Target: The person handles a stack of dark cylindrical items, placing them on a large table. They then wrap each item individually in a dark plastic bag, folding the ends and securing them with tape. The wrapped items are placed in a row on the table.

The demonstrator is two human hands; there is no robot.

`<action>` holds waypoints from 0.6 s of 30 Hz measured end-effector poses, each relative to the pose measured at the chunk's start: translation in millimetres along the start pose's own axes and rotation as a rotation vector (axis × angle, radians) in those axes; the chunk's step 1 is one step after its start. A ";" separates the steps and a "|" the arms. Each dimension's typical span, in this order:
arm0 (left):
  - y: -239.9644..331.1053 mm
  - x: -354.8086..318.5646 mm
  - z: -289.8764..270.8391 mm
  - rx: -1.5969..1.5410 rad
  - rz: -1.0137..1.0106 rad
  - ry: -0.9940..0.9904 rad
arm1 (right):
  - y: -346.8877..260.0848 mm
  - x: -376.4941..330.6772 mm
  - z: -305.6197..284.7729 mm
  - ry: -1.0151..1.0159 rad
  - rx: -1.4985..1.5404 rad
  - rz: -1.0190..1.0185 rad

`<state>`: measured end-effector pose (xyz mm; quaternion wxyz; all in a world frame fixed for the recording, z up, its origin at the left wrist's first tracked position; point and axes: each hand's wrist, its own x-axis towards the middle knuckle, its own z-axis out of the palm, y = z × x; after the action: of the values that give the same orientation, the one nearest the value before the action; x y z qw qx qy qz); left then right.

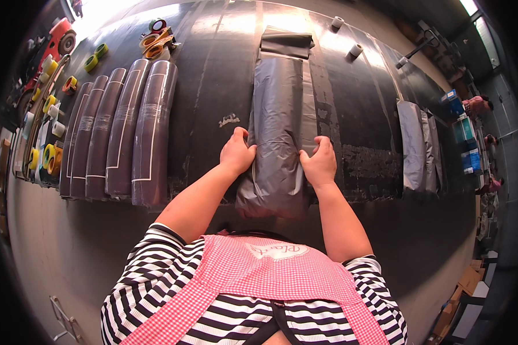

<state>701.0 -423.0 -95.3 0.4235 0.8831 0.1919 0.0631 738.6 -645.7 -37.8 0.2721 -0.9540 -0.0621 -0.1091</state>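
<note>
A long bundle of grey plastic film (277,115) lies on the dark table in front of me, its loose, wrinkled near end hanging over the front edge. My left hand (237,152) is at its left side, fingers curled and thumb against the film. Opposite it, my right hand (320,163) grips the right side, thumb on the bundle and fingers bent over the film's edge. Fingertips on both sides are partly hidden. Beyond the far end of the bundle lies a folded dark piece of film (286,45).
Several purple-brown wrapped rolls (153,126) lie side by side at left. Behind them are tape rolls (155,43) and green rings (96,56). Grey film bundles (413,146) rest at right, near blue boxes (471,161). Small white rolls (355,50) stand at the far right of the table (213,75).
</note>
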 end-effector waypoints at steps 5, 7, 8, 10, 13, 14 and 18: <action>22.3 -23.9 -7.5 -0.009 0.555 0.154 | -68.0 -0.5 7.1 -0.461 -0.283 -0.070; 24.1 -29.0 -2.4 -0.098 0.491 0.090 | -81.4 12.0 8.4 -0.530 -0.228 0.114; 27.6 -30.4 -3.4 -0.163 0.426 0.025 | -82.8 19.4 5.0 -0.575 -0.174 0.206; 22.1 -27.0 2.4 -0.187 0.322 -0.052 | -69.4 26.1 6.3 -0.563 -0.021 0.267; 21.6 -27.4 23.7 -0.227 0.220 -0.177 | -36.1 29.4 8.1 -0.503 0.373 0.362; 27.2 -29.8 26.0 -0.251 0.236 -0.200 | -14.6 31.2 8.0 -0.456 0.530 0.398; 51.8 -41.7 14.6 -0.632 0.268 -0.445 | 37.2 29.2 -7.2 -0.711 1.376 0.443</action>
<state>681.6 -479.4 -62.4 0.6932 0.7187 -0.0501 -0.0188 772.2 -679.2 -43.5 0.7780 -0.5405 -0.0075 0.3202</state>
